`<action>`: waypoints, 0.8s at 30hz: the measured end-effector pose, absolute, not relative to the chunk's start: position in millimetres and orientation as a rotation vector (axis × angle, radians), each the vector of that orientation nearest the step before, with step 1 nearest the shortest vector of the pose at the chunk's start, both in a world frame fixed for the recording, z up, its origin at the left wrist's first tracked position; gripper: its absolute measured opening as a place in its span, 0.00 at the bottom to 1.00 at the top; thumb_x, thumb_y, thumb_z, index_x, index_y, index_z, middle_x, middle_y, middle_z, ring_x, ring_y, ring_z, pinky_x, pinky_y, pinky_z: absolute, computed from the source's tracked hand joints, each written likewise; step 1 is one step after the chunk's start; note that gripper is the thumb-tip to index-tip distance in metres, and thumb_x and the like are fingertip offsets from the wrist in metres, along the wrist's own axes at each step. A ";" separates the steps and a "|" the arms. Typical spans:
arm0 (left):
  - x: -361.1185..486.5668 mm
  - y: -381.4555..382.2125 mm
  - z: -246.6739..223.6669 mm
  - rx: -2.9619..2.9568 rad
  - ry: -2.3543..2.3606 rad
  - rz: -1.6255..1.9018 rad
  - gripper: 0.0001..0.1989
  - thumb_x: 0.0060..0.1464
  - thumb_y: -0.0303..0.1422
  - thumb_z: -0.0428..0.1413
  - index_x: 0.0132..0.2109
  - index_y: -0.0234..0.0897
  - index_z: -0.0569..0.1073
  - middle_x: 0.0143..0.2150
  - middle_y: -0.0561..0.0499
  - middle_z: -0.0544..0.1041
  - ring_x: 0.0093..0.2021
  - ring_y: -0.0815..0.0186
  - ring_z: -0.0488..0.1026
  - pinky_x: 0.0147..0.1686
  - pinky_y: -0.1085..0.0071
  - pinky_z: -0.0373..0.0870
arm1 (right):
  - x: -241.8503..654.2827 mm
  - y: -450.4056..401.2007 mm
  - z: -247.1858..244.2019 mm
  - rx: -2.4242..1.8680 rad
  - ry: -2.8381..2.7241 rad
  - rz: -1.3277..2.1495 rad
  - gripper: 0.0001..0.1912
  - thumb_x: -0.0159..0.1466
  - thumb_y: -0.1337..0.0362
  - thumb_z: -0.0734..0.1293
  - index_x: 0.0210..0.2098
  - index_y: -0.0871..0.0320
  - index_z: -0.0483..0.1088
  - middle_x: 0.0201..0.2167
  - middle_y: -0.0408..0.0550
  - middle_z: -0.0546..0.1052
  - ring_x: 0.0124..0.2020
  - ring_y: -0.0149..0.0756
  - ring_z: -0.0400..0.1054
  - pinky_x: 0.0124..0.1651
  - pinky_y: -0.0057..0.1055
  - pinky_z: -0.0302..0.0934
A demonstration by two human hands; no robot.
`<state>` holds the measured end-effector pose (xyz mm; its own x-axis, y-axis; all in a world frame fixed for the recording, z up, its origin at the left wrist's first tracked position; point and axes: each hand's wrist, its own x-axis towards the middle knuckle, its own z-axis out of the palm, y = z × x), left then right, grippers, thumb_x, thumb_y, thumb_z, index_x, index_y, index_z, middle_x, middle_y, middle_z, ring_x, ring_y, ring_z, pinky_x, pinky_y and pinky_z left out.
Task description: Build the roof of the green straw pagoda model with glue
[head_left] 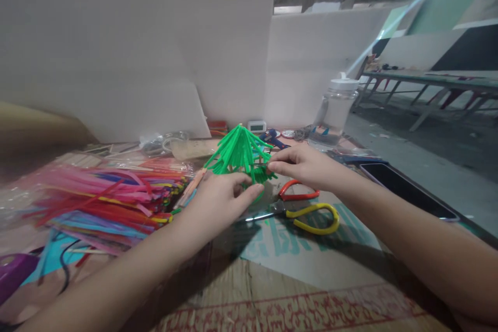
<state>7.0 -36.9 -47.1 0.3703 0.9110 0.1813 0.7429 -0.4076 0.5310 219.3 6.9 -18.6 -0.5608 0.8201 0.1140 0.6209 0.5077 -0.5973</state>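
Note:
A green model (240, 150) made of fuzzy pipe cleaners, shaped like a pointed roof with a second tier below, stands upright between my hands. My left hand (227, 194) is at its lower left side, fingers curled against its base and thumb stretched along the front; its fingertips are partly hidden. At the right edge of the model, my right hand (293, 163) pinches the end of a green pipe cleaner (268, 167) between thumb and fingers. Scissors (311, 218) with one red and one yellow handle lie just below my right hand, blades pointing left.
Bundles of coloured pipe cleaners (116, 192) cover the left side. A purple object (17, 272) sits at the lower left. Behind are a small digital clock (257, 126), a blue glue gun (274, 138) and a clear water bottle (335, 109). A phone (404, 189) lies at right.

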 end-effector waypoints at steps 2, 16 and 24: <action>8.3 -36.2 -49.5 2.285 1.433 0.643 0.21 0.63 0.46 0.47 0.29 0.38 0.72 0.21 0.55 0.74 0.24 0.66 0.70 0.30 0.70 0.59 | 219.5 7.7 -19.3 -1.193 -2.362 0.716 0.18 0.65 0.53 0.60 0.27 0.59 0.71 0.23 0.42 0.66 0.27 0.31 0.57 0.32 0.30 0.51; 9.2 -34.2 -55.3 2.328 1.446 0.642 0.21 0.64 0.44 0.46 0.27 0.39 0.68 0.22 0.57 0.73 0.24 0.67 0.69 0.30 0.69 0.57 | 217.5 7.6 -22.4 -1.202 -2.326 0.657 0.15 0.64 0.57 0.62 0.26 0.59 0.71 0.23 0.43 0.68 0.28 0.32 0.59 0.33 0.31 0.51; 10.8 -33.0 -56.8 2.281 1.465 0.611 0.21 0.63 0.45 0.46 0.25 0.38 0.67 0.20 0.55 0.70 0.23 0.67 0.65 0.26 0.70 0.52 | 220.3 9.0 -18.9 -1.324 -2.382 0.696 0.20 0.68 0.55 0.57 0.34 0.60 0.76 0.23 0.43 0.68 0.27 0.32 0.60 0.31 0.29 0.52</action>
